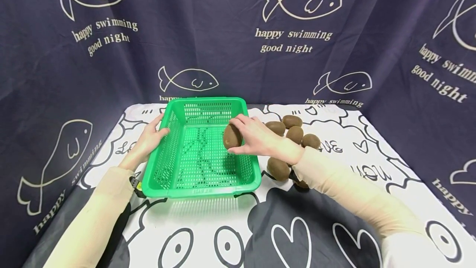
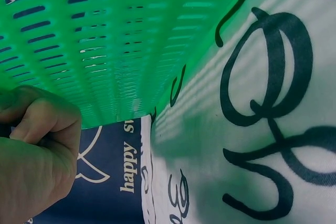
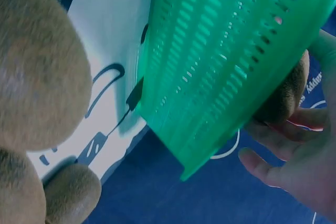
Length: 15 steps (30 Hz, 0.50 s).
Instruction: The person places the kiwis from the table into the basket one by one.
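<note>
A green plastic basket (image 1: 201, 192) with slotted walls stands on the table, and no fruit lies inside it. My left hand (image 1: 148, 137) grips its left rim, the thumb over the edge; in the left wrist view that hand (image 2: 39, 166) is curled beside the basket's wall (image 2: 105, 35). Over the right side of the basket, my right hand (image 1: 254, 137) holds a brown kiwi (image 1: 231, 137) between thumb and fingers. The right wrist view shows this kiwi (image 3: 295, 90) partly hidden behind the basket's wall (image 3: 210, 66).
Several loose kiwis lie right of the basket, among them a near kiwi (image 1: 278, 169) and a far kiwi (image 1: 291, 121). My right forearm partly covers another kiwi (image 1: 301, 184). A dark fish-print curtain (image 1: 238, 36) hangs behind the patterned tablecloth (image 1: 201, 226).
</note>
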### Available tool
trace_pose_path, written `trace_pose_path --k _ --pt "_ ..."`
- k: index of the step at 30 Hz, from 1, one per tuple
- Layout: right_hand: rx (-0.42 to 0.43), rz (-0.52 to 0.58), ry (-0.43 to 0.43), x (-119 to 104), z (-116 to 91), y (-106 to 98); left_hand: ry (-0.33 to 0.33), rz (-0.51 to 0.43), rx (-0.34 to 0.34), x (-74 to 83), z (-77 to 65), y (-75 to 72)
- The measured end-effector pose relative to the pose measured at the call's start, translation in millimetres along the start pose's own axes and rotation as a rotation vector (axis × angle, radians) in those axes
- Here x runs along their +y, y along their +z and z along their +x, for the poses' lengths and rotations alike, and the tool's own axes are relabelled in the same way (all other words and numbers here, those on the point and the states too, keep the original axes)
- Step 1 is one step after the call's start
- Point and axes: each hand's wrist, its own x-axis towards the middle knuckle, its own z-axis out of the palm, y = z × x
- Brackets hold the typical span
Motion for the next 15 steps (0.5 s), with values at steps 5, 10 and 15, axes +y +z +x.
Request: trace_pose_path --k 5,10,15 --pt "-0.091 -0.029 -0.007 -7 2 6 0.001 0.0 0.003 -0.2 1.1 0.7" --pt "-0.165 -0.063 -0.013 -13 3 10 0.005 -0.015 0.004 -1.5 2.6 0.7" --pt "-0.199 -0.099 -0.02 -16 4 13 0.014 -0.018 0.004 -2.8 2.8 0.4"
